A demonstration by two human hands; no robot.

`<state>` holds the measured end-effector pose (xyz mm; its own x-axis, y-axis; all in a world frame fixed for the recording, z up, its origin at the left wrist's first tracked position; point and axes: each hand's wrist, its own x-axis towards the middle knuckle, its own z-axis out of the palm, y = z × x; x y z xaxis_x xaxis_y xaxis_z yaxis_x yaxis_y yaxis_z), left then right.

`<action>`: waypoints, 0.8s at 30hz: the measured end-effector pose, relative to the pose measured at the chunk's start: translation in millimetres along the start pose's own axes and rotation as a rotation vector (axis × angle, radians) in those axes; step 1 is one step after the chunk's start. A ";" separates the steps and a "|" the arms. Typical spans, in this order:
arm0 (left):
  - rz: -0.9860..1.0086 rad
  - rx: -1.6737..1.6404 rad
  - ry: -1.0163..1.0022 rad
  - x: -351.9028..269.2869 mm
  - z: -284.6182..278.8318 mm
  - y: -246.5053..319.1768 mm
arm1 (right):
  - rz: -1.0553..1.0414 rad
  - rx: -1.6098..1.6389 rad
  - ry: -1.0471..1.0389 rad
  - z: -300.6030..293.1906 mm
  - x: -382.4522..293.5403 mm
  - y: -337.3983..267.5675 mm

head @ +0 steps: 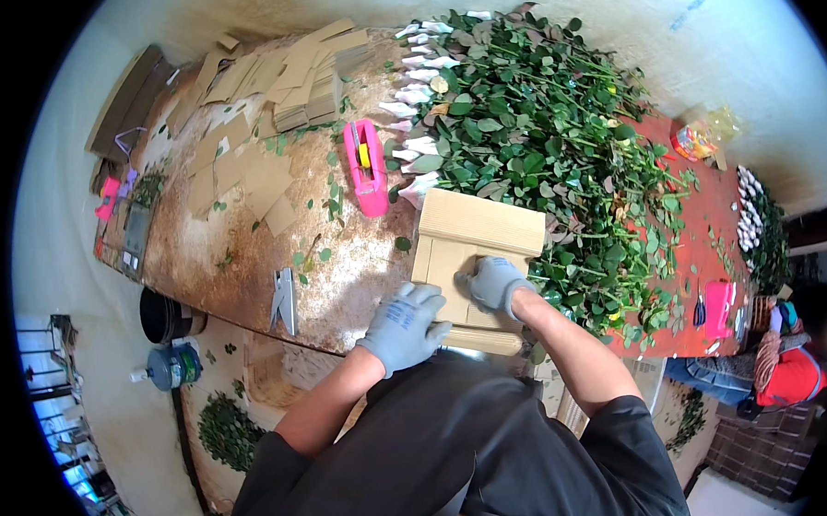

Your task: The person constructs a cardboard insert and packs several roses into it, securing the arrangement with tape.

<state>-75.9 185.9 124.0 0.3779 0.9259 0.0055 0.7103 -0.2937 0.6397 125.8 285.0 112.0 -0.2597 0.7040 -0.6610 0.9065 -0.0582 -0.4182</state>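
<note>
A piece of folded corrugated cardboard (481, 217) lies before me at the table's near edge, with raised flaps at its far and near ends. My left hand (404, 327), in a grey work glove, rests on its left edge, thumb apart from the fingers. On the middle panel presses my right hand (495, 282), also gloved in grey; its fingers curl down and their tips are hidden. Just right of and beyond the cardboard lies a large pile of leafy rose stems (519, 136). White-wrapped heads (419, 147) line the pile's left side.
On the wooden table (344, 261) lie a pink tape dispenser (366, 167), a grey stapler (284, 302), loose cardboard sheets (244, 175) and a cardboard stack (309, 89). A red surface (697, 245) at right holds scissors (699, 311) and another pink dispenser (719, 307). A person (785, 366) is at far right.
</note>
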 end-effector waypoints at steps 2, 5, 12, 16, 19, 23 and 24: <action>0.121 0.143 -0.087 0.0 0.3 7.7 | -0.020 -0.104 0.073 2.6 3.4 2.7; 0.114 0.254 -0.200 -5.4 3.2 10.4 | -0.025 -0.225 0.050 -0.4 -3.2 -9.8; 0.158 0.471 -0.201 -6.8 22.8 5.2 | -0.582 -0.449 0.640 28.9 -6.6 -5.0; 0.157 0.481 -0.255 -1.7 22.9 3.6 | -0.518 -0.539 0.398 18.2 -6.2 -4.6; 0.164 0.426 -0.173 -7.8 29.9 -5.5 | -0.601 -0.091 0.404 -14.1 -5.1 -19.3; 0.201 0.432 -0.141 -2.9 22.2 2.0 | -0.529 -0.174 0.837 -80.3 44.6 -12.0; 0.178 0.427 -0.148 -2.9 24.0 0.8 | -0.461 -0.233 0.837 -89.3 65.4 -0.8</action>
<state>-62.2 177.3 106.0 0.5742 0.8176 -0.0425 0.7953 -0.5447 0.2662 137.8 394.4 124.8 -0.3660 0.9021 0.2287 0.8419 0.4256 -0.3317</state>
